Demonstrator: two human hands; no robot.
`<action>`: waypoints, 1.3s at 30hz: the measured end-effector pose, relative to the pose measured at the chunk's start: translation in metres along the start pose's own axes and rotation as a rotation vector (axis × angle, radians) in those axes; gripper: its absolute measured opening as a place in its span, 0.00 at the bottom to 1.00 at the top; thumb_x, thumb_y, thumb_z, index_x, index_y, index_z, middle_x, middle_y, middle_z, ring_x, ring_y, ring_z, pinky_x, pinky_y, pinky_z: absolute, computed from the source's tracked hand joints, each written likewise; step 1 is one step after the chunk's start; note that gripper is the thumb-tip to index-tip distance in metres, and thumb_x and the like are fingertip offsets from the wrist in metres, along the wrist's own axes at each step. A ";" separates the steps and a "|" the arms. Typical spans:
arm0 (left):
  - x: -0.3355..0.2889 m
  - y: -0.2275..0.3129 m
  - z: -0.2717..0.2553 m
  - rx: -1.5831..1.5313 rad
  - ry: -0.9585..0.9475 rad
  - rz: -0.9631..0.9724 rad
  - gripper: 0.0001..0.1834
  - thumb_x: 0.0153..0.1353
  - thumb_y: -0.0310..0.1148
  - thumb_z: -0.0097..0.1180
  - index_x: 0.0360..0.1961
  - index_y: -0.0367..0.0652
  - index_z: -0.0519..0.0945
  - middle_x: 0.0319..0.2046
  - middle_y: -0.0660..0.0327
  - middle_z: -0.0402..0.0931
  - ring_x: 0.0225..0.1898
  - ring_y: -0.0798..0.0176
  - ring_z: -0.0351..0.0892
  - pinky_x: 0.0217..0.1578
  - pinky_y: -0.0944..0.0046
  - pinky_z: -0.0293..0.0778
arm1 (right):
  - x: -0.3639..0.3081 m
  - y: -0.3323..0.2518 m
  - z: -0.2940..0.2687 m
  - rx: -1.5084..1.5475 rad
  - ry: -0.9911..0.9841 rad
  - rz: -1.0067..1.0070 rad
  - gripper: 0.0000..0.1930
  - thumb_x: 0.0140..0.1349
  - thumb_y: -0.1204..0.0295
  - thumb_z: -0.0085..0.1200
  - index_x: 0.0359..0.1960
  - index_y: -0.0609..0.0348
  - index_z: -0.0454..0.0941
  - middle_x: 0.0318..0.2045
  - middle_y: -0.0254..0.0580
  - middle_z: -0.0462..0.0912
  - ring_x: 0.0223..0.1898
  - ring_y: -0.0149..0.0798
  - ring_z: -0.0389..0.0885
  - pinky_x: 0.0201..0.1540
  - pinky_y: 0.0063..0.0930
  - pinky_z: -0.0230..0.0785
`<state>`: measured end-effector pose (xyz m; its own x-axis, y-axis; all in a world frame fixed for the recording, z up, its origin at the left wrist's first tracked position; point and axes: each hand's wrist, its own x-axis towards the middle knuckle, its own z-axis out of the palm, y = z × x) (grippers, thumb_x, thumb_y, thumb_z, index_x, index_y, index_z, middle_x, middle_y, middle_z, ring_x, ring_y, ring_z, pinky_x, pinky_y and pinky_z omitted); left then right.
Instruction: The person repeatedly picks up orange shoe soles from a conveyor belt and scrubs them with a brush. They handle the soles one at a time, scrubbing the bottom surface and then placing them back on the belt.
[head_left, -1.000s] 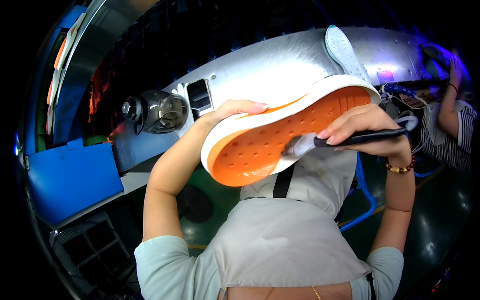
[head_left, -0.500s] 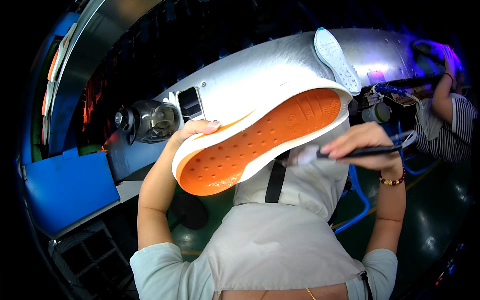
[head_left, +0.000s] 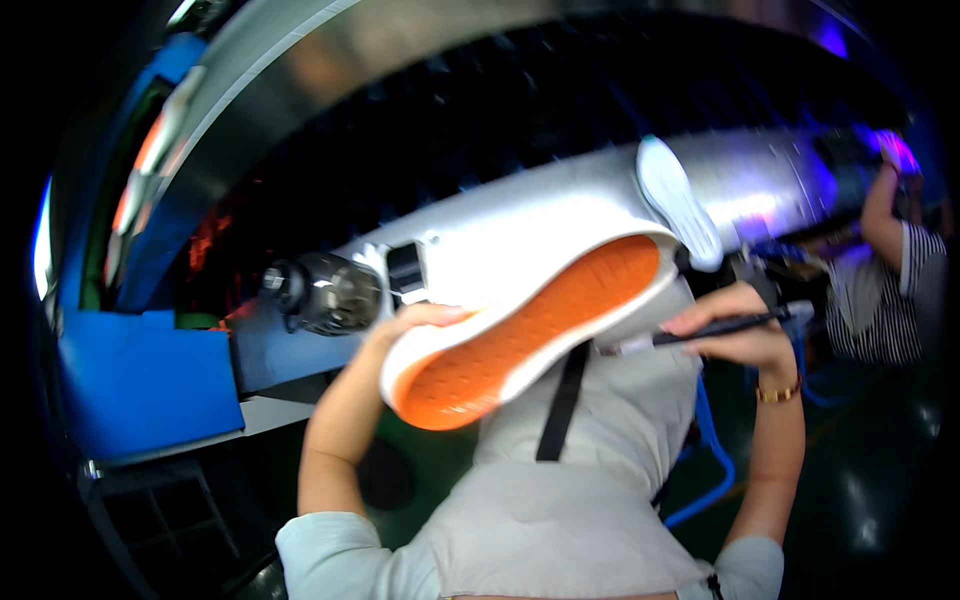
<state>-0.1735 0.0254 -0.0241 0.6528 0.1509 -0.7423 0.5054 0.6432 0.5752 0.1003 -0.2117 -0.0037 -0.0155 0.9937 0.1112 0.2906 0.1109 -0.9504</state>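
Note:
My left hand [head_left: 425, 318] grips a large white shoe sole [head_left: 545, 322] by its upper left edge, keeping it tilted in front of my apron. Its dimpled inner face is orange, with a wet-looking shine at the lower left end. A brush [head_left: 668, 338] with a black handle is in my right hand [head_left: 745, 335], fingers closed round it. The brush's pale tip points left, just beside the lower right rim of the sole and apparently apart from it. Behind the sole, a second, whitish sole [head_left: 675, 200] lies on the metal bench [head_left: 530, 228].
On the bench at left stand a clear rounded jug [head_left: 335, 293] with a dark lid and a small dark-topped object [head_left: 405, 268]. A blue panel [head_left: 150, 385] is at far left. A blue chair frame [head_left: 712, 475] and a person in stripes [head_left: 875, 325] are at right.
The whole view has tilted upward, so everything sits lower in the picture. The brush has drawn slightly away from the sole's rim. Both hands keep their holds.

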 end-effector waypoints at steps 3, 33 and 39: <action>0.046 -0.014 0.024 -0.653 -0.573 -0.134 0.24 0.50 0.38 0.48 0.47 0.34 0.65 0.44 0.48 0.67 0.43 0.54 0.69 0.46 0.59 0.63 | 0.013 -0.006 0.019 0.316 0.198 0.122 0.11 0.39 0.85 0.56 0.29 0.67 0.76 0.29 0.46 0.78 0.21 0.23 0.74 0.20 0.11 0.67; -0.020 0.254 0.025 -0.415 0.275 1.502 0.35 0.52 0.41 0.45 0.56 0.37 0.46 0.56 0.50 0.44 0.58 0.52 0.46 0.56 0.56 0.44 | -0.010 0.075 0.045 1.133 1.002 0.057 0.06 0.50 0.79 0.47 0.32 0.63 0.69 0.31 0.46 0.75 0.14 0.23 0.62 0.17 0.14 0.55; -0.009 0.285 0.050 0.605 0.672 1.170 0.25 0.44 0.37 0.52 0.47 0.42 0.68 0.46 0.53 0.65 0.48 0.57 0.63 0.47 0.59 0.59 | -0.024 0.088 0.037 1.124 1.090 0.125 0.05 0.51 0.79 0.47 0.31 0.62 0.69 0.29 0.41 0.75 0.14 0.23 0.61 0.17 0.13 0.55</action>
<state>-0.0074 0.1704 0.1640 0.5531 0.7713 0.3150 0.1514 -0.4649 0.8723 0.0909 -0.2254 -0.1003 0.7686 0.5620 -0.3056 -0.6042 0.4809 -0.6353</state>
